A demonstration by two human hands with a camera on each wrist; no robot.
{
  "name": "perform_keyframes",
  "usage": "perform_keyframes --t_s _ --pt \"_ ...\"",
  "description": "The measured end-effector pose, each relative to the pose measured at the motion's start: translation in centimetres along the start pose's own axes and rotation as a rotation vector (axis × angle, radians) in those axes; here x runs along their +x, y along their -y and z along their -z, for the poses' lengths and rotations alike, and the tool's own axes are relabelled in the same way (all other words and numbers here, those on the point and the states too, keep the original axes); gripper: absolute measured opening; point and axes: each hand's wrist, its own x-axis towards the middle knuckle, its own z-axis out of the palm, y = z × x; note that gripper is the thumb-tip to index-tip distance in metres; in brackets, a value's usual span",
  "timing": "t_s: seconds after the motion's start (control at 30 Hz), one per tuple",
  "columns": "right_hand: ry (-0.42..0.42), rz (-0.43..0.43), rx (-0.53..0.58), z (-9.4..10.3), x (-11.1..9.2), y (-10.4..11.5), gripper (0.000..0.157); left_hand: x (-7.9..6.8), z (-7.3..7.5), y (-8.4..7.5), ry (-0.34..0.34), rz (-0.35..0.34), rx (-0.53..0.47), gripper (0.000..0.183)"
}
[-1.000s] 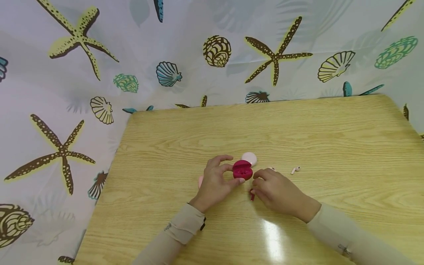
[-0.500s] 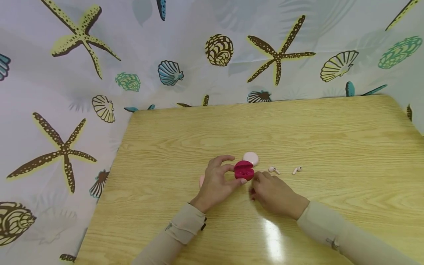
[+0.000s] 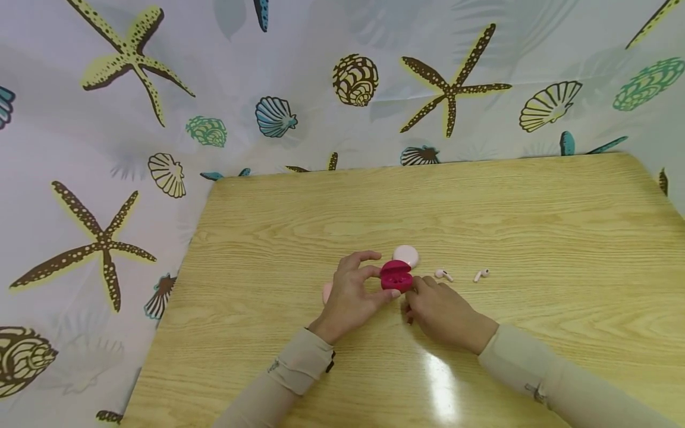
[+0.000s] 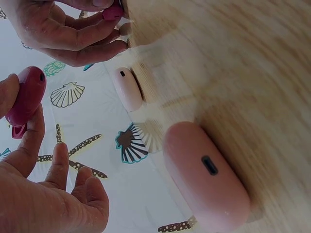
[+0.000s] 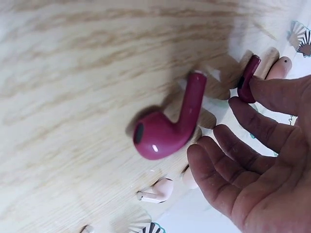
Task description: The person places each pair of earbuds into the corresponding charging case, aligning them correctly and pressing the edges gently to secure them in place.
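My left hand holds a magenta earbud case between thumb and index finger, its lid raised; the other fingers extend. From the left wrist, the case shows side-on at the left edge. My right hand is close beside the case. In the right wrist view its thumb and index finger pinch a magenta earbud by the stem. A second magenta earbud lies on the wooden table near that hand's curled little finger; in the head view the hand covers most of it.
A pale pink case sits just behind the magenta one. Two pale earbuds, one near my right hand and another farther right, lie on the table. A salmon-pink case stands by my left hand. Shell-patterned cloth hangs behind.
My right hand has shifted slightly left toward the case, uncovering a pale earbud. A magenta earbud visible below its fingers is now mostly hidden. My left hand still holds the case.
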Motion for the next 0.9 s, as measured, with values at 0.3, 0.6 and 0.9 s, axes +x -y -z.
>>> perform_keyframes --t_s 0.3,0.6,0.9 --pt "0.032 -0.024 0.003 -0.3 0.3 0.2 0.015 -0.1 0.2 0.2 0.004 0.003 -0.001 0.026" --pt "-0.009 -0.032 0.015 0.4 0.2 -0.5 0.013 -0.1 0.2 0.1 0.013 0.023 -0.004 0.026" --pt "-0.219 -0.079 0.067 4.6 -0.2 -2.6 0.013 -0.1 0.3 0.0 0.022 0.063 -0.009 0.026"
